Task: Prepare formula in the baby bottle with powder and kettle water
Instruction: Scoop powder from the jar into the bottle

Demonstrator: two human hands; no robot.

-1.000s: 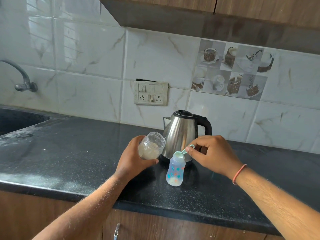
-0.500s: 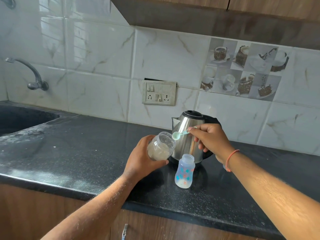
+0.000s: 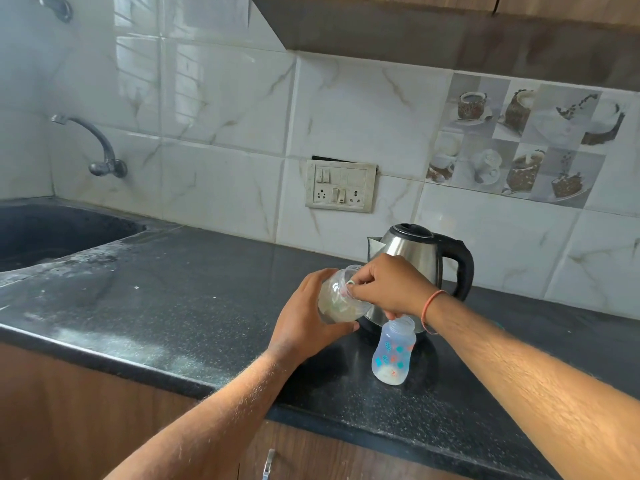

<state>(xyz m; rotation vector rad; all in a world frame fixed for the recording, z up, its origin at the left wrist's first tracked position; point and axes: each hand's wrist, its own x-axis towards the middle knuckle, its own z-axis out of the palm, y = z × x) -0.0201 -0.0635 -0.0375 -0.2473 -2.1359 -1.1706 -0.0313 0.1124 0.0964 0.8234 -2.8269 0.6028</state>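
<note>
From the head camera, your left hand (image 3: 304,323) was wrapped around the tilted powder jar (image 3: 337,299), and your right hand (image 3: 388,285) pinched the scoop (image 3: 350,283) at the jar's mouth. The open baby bottle (image 3: 393,355) stood on the black counter (image 3: 173,306) at the jar's 5 o'clock, in front of the steel kettle (image 3: 420,258)
</note>
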